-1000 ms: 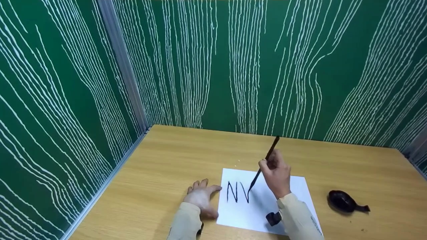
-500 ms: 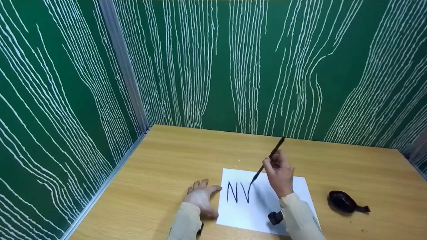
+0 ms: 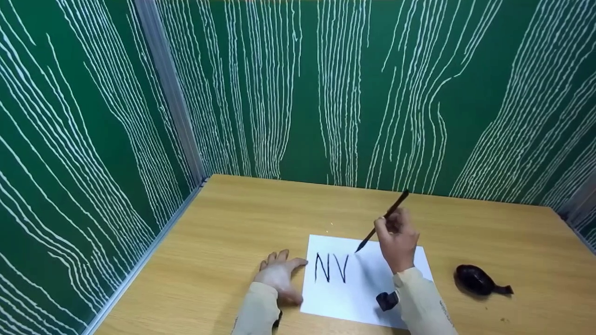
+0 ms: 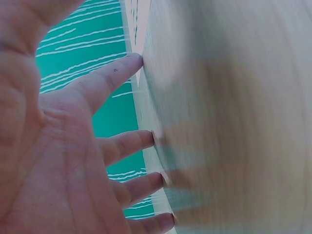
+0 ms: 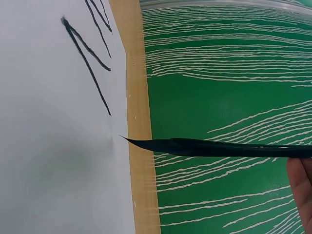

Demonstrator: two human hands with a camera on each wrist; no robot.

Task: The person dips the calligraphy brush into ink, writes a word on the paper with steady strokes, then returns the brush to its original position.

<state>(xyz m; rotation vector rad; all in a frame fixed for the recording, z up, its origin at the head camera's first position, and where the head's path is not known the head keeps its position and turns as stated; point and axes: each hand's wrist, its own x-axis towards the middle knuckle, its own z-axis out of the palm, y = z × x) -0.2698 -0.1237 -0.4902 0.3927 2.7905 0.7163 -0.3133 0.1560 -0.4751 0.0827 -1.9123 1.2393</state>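
Observation:
My right hand (image 3: 399, 239) pinches a dark ink brush (image 3: 382, 221) above the white sheet of paper (image 3: 335, 302). In the right wrist view the brush (image 5: 209, 147) narrows to a fine pointed tip, close over the paper (image 5: 39, 112). Black strokes (image 3: 331, 268) shaped like an N and a V stand on the left part of the sheet, and the brush tip is just right of the V. My left hand (image 3: 277, 275) rests with spread fingers at the paper's left edge; in the left wrist view its fingertips (image 4: 135, 59) touch the tabletop.
A dark oval dish with a short handle (image 3: 476, 280) sits on the wooden table (image 3: 223, 242) right of the paper. Small specks dot the table beside it. Green panels with white wavy lines (image 3: 307, 93) rise behind and at the left.
My right hand has moved up and to the right with the brush, and the V's right stroke has appeared up to its top. The brush tip has left that stroke. The left hand stays put.

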